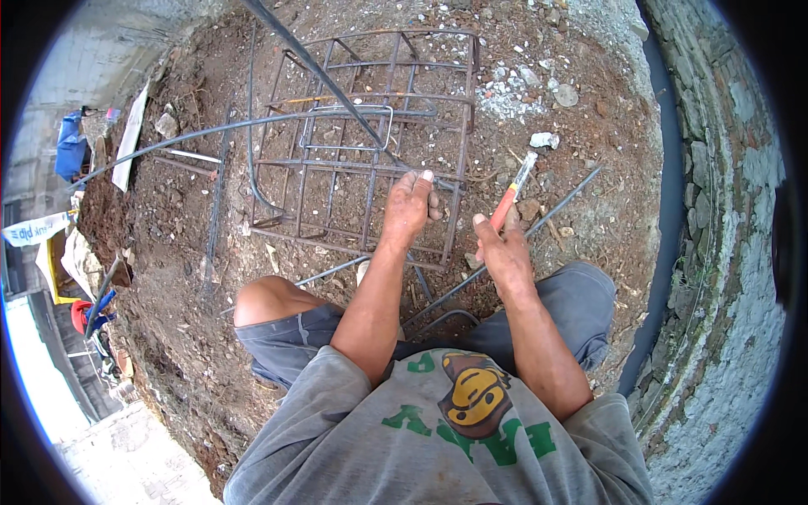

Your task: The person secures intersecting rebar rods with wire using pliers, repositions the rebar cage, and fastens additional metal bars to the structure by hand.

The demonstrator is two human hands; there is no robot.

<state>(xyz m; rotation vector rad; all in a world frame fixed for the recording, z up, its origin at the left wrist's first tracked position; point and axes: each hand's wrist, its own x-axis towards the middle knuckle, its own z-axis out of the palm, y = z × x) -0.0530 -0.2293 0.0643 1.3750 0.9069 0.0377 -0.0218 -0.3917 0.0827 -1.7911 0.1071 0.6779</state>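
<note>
A rusty steel rebar cage lies on the bare dirt ground. The left hand grips its near edge — fingers curled over a bar. Just beside it, the right hand clasps an orange-handled tying tool, tip pointing up.

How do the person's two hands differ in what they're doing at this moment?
The left hand rests on the rebar cage with its fingers curled over a bar, while the right hand is off the cage. The left hand holds no tool; the right hand's grip is closed on an orange-handled tool pointing up and away. The left hand reaches further forward. Both are bare, above the dirt ground.
</note>
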